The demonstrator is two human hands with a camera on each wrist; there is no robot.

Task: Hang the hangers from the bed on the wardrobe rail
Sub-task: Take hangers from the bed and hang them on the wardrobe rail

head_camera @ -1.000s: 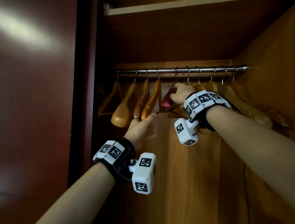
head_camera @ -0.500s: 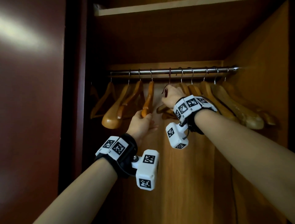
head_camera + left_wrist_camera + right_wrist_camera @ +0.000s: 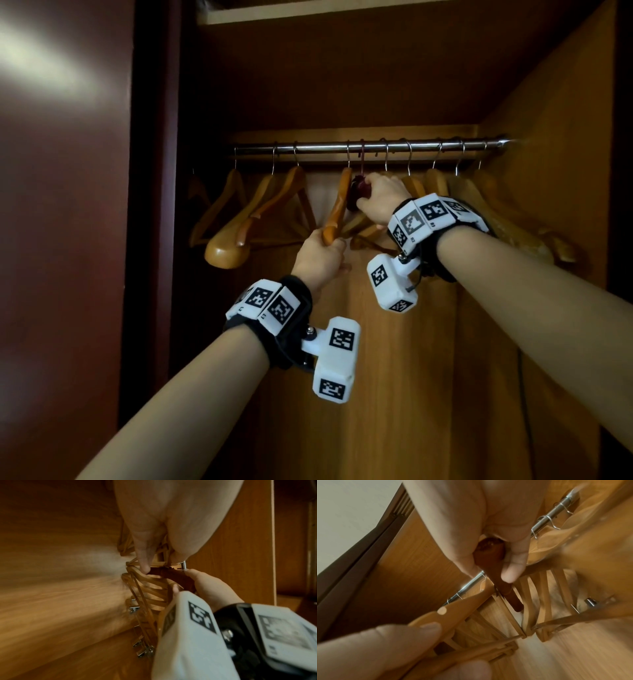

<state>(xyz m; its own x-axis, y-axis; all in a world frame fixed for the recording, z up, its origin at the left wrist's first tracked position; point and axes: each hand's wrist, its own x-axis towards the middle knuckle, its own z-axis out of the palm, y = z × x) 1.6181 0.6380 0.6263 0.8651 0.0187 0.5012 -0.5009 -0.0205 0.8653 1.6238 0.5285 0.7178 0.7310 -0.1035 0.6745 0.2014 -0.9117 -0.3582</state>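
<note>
A: Right hand (image 3: 378, 198) grips the dark hanger (image 3: 358, 195), its hook looks already over the rail (image 3: 342, 148). Left hand (image 3: 320, 258) pinches a wooden hanger's (image 3: 337, 209) tip, holding it aside.

B: Risk: if the left lets go early, that hanger could swing in and tangle with the dark one.

Your left hand (image 3: 320, 258) has climbed from open fingers just under the light wooden hanger (image 3: 337, 209) to a grip: a second ago the fingertips only reached toward its lower end, half a second ago they touched it, and now your fingers curl round that end. That hanger has swung from a slant to nearly edge-on above your knuckles. Your right hand (image 3: 380, 197) has drawn the dark red hanger (image 3: 358, 192) closer beside that light hanger, and its hook (image 3: 362, 156) now sits over the rail (image 3: 370, 148) directly above your fingers.
</note>
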